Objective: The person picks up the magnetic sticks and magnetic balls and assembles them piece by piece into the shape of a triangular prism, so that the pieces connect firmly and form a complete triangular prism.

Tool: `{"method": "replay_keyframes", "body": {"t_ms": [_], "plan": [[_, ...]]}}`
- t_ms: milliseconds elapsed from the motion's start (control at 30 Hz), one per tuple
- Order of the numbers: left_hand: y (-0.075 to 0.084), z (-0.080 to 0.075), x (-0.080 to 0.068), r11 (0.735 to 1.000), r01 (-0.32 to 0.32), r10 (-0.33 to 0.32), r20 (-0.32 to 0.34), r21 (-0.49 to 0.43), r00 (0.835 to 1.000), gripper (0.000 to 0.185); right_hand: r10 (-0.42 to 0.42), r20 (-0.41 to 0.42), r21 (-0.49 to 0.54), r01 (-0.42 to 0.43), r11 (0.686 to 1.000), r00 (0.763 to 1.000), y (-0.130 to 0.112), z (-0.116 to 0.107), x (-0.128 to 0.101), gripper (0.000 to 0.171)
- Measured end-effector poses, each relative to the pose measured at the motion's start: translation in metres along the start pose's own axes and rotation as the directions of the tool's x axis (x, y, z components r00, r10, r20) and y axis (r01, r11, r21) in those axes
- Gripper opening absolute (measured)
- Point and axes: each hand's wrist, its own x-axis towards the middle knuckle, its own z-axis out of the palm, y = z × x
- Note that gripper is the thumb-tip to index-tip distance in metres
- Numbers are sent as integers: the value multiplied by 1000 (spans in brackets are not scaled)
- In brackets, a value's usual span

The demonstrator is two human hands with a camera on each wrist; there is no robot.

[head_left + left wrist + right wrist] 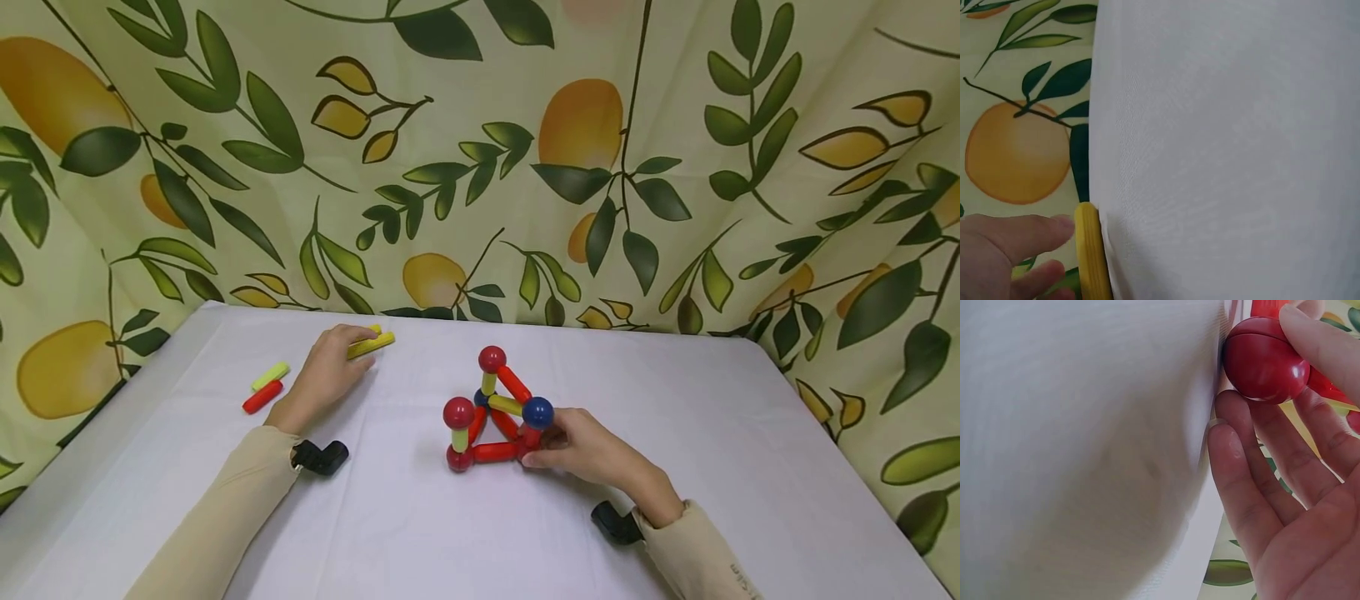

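Observation:
In the head view, a ball-and-rod model of red and blue balls joined by red and yellow rods stands at mid-table. My right hand holds its near right corner; the right wrist view shows thumb and fingers around a red ball. Above that corner sits a blue ball. Two other red balls top the posts at the back and front left. Toward the back left, my left hand reaches over two yellow rods, fingers extended. In the left wrist view, a fingertip is close beside one yellow rod.
Left of my left forearm lie a lime-yellow rod and a red rod. White cloth covers the table. A fruit-patterned curtain hangs behind its back edge and along the sides.

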Motion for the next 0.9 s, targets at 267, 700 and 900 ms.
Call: {"method": "replay_keyframes", "body": {"t_ms": [267, 700, 900], "plan": [[2, 2, 2, 1000, -17, 16, 61, 16, 998, 36, -5, -4, -2, 5, 1000, 1000, 0, 0, 0, 29], [18, 6, -4, 998, -52, 44, 282, 21, 958, 40, -23, -1, 6, 23, 1000, 1000, 0, -1, -1, 28], [22, 10, -6, 997, -61, 39, 359, 50, 932, 35, -26, -9, 0, 26, 1000, 1000, 0, -2, -1, 30]]}}
